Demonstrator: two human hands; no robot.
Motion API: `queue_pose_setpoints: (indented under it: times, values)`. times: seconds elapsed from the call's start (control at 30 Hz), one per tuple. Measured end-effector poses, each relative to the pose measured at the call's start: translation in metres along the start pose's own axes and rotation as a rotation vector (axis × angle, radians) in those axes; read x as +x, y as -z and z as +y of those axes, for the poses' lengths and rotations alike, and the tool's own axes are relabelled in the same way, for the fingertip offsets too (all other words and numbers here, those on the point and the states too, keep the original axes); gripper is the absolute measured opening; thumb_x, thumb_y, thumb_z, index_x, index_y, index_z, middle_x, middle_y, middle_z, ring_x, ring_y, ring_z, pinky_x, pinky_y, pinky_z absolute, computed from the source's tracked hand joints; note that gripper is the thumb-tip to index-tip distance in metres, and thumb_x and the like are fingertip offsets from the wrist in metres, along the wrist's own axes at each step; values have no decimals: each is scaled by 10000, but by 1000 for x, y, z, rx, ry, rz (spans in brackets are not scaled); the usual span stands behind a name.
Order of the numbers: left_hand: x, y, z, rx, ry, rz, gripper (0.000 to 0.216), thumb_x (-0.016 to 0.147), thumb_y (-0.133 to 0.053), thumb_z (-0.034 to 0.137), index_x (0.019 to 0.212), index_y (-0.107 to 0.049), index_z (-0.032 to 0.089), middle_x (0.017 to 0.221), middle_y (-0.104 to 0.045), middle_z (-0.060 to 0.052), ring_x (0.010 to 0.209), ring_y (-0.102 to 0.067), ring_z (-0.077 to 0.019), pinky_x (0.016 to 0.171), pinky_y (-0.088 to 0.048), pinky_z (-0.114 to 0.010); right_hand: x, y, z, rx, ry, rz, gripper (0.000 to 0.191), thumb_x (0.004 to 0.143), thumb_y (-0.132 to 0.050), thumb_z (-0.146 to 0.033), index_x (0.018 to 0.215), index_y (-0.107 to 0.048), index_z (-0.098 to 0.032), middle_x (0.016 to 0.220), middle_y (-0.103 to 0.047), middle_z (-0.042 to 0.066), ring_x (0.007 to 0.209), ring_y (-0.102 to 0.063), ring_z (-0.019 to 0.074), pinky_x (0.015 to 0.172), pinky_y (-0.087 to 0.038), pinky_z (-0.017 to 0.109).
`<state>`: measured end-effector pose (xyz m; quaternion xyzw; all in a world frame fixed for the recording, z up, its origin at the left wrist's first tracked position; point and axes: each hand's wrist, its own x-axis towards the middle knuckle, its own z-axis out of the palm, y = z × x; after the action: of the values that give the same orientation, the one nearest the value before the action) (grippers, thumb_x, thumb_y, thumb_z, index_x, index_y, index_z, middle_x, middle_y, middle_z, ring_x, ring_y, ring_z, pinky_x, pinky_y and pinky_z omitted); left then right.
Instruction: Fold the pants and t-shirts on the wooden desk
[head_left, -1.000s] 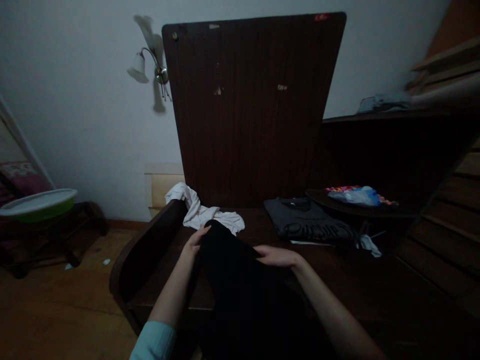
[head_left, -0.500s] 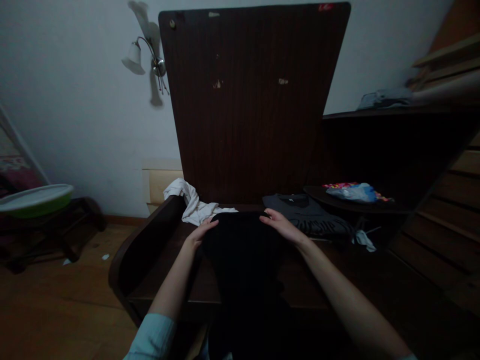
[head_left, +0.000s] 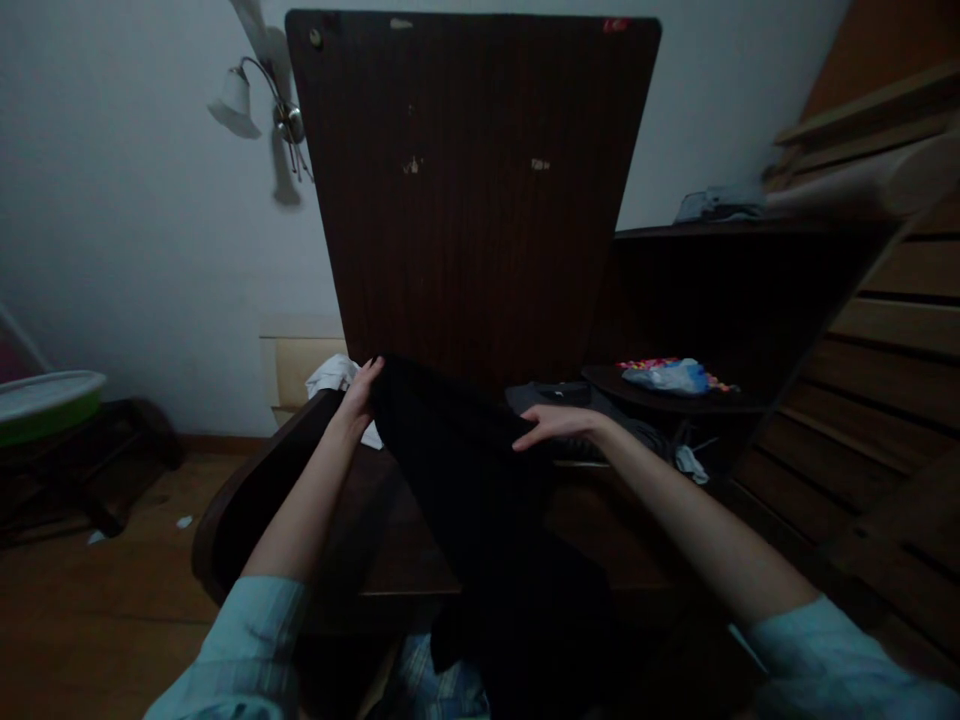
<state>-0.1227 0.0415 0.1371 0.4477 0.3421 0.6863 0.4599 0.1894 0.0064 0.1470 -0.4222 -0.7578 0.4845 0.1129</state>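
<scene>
A black garment hangs stretched between my hands, its lower part dropping toward my lap; what kind of garment it is I cannot make out in the dim light. My left hand grips its upper left corner, held higher than the other side. On the right edge, my right hand pinches the cloth between thumb and fingers. Behind the left hand lies a crumpled white cloth. A dark grey folded shirt rests behind the right hand, partly covered by it.
The dark wooden seat has a curved armrest at left. A tall brown board stands behind it. On the right shelf lies a plastic bag. A green-rimmed basin sits at far left.
My left hand has risen and moved left, pulling the garment's corner up at a slant. The right hand stays near the same height. The view has shifted slightly right.
</scene>
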Motion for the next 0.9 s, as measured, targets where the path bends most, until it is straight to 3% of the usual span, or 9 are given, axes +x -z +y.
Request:
queue_pose_setpoints:
  times: [0.1, 0.23, 0.3, 0.4, 0.5, 0.6, 0.73, 0.8, 0.9]
  values:
    - [-3, 13, 5, 154, 83, -60, 301, 620, -657, 390, 784, -573, 151, 709, -624, -9, 643, -588, -129, 596, -475, -211, -4, 0, 23, -57, -72, 9, 247, 575, -682, -336, 746, -642, -162, 759, -641, 6, 671, -562, 131, 557, -425, 213]
    - [-16, 38, 11, 425, 334, -279, 268, 567, -704, 332, 706, -603, 126, 602, -617, -16, 495, -553, -121, 449, -418, -202, -23, 14, 29, 51, -131, 69, 263, 581, -671, -316, 783, -615, -157, 740, -619, 11, 566, -540, 104, 486, -424, 208]
    - [-19, 47, 13, 557, 390, -360, 251, 555, -711, 318, 675, -614, 119, 578, -617, -21, 472, -543, -127, 429, -403, -210, -31, 26, 19, 155, -65, 259, 213, 609, -649, -305, 763, -596, -167, 687, -600, 0, 523, -514, 95, 457, -412, 205]
    - [-13, 49, 10, 759, 310, -407, 233, 584, -675, 348, 659, -615, 136, 606, -623, -17, 539, -562, -143, 477, -423, -221, -33, 42, -4, 368, 143, 589, 118, 663, -607, -279, 723, -553, -193, 660, -583, -14, 546, -510, 96, 467, -419, 198]
    - [-5, 32, 0, 886, 65, -339, 268, 567, -680, 313, 772, -618, 150, 796, -648, -35, 758, -591, -183, 644, -463, -257, -18, 46, -27, 513, 252, 685, 87, 698, -577, -238, 679, -505, -192, 611, -554, -25, 519, -493, 86, 454, -420, 192]
    - [-9, 6, -15, 961, -125, -368, 525, 592, -662, 343, 1065, -530, 158, 1068, -589, -84, 967, -551, -209, 814, -436, -315, 6, 38, -41, 588, 271, 685, 55, 722, -539, -186, 707, -487, -192, 615, -550, -34, 536, -509, 85, 481, -438, 196]
    - [-33, -27, -34, 954, -94, -553, 831, 596, -662, 413, 1301, -285, 187, 1292, -430, -120, 1171, -418, -229, 949, -347, -338, 33, 22, -44, 563, 314, 654, 80, 720, -550, -205, 761, -481, -210, 678, -569, -49, 615, -541, 87, 602, -460, 233]
    - [-45, -40, -41, 933, -72, -600, 865, 582, -677, 418, 1311, -272, 189, 1324, -394, -118, 1201, -382, -240, 974, -321, -335, 40, 12, -40, 541, 365, 591, 124, 700, -580, -238, 776, -486, -215, 733, -579, -42, 684, -554, 98, 683, -454, 263]
    - [-59, -55, -54, 836, -52, -643, 758, 595, -677, 393, 1253, -373, 170, 1281, -452, -109, 1146, -445, -241, 949, -352, -323, 44, -2, -35, 511, 447, 473, 193, 672, -618, -299, 782, -483, -217, 777, -579, -28, 773, -556, 121, 766, -435, 296]
